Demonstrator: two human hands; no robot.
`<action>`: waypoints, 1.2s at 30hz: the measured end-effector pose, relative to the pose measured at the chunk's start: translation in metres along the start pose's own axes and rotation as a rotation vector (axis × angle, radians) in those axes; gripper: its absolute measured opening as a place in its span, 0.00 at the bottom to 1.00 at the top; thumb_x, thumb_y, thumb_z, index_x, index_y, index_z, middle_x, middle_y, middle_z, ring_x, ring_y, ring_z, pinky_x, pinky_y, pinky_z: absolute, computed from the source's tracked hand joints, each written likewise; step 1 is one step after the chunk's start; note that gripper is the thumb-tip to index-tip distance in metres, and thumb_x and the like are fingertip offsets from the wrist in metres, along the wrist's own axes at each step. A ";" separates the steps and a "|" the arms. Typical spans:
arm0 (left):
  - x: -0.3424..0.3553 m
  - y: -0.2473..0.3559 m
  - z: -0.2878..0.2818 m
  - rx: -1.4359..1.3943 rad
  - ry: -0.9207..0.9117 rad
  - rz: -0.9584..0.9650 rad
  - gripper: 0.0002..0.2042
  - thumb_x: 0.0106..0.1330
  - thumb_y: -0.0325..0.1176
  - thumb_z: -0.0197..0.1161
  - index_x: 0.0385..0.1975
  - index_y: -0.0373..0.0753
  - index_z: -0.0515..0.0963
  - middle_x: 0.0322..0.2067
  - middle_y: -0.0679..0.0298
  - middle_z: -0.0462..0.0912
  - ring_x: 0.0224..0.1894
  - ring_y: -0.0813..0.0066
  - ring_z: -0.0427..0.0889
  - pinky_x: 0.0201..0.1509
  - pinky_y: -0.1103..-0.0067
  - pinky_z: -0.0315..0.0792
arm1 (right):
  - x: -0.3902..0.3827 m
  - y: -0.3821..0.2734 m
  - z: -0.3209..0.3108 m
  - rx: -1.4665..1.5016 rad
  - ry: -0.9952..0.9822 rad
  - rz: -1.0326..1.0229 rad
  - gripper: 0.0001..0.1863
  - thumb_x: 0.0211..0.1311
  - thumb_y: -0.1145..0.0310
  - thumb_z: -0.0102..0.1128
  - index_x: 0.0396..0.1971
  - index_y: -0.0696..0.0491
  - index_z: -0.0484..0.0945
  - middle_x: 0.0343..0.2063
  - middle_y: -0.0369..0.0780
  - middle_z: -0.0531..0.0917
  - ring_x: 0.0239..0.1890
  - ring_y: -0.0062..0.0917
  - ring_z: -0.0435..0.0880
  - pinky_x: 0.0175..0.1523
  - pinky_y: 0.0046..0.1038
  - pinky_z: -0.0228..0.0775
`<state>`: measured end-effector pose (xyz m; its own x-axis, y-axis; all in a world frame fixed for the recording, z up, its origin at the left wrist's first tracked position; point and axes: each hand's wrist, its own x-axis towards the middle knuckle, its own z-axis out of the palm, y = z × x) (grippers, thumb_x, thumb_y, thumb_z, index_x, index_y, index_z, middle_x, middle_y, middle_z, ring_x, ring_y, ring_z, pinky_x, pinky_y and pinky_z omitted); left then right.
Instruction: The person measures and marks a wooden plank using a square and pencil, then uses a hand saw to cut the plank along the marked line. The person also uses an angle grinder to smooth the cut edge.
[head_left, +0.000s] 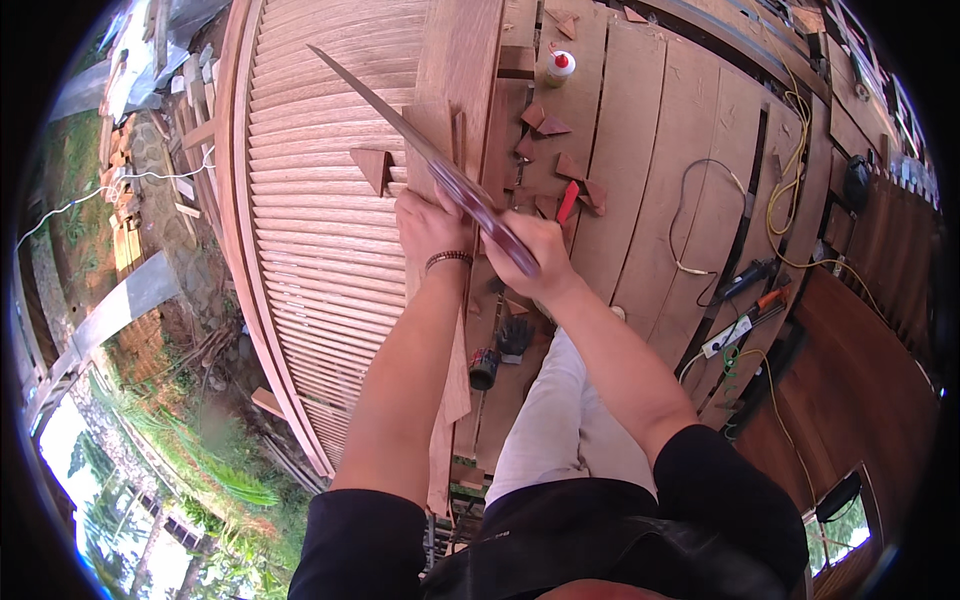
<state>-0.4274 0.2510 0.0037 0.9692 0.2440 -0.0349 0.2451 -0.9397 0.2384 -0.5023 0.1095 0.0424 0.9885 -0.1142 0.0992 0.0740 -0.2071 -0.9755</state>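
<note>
Both hands, left (425, 228) and right (535, 255), grip a long thin reddish wooden strip (420, 140) slanting up-left across the ribbed louvred panel (300, 200).

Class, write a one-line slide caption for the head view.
Both hands grip a long flat wooden strip above a slatted wooden panel.

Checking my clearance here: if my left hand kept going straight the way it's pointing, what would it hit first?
Probably the upright wooden board it presses against; your left hand points up along it, beside the long blade. Depth is unclear.
</note>
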 end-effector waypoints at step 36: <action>0.008 0.013 0.005 -0.004 0.023 -0.018 0.25 0.67 0.54 0.55 0.36 0.31 0.69 0.36 0.45 0.75 0.42 0.43 0.75 0.47 0.58 0.69 | 0.028 0.004 0.002 0.006 0.043 -0.037 0.06 0.47 0.78 0.66 0.25 0.57 0.77 0.20 0.44 0.78 0.21 0.41 0.78 0.27 0.34 0.70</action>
<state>-0.4166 0.2392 0.0014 0.9636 0.2667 -0.0168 0.2628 -0.9342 0.2413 -0.4738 0.1074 0.0410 0.9785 -0.1483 0.1436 0.1114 -0.2062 -0.9721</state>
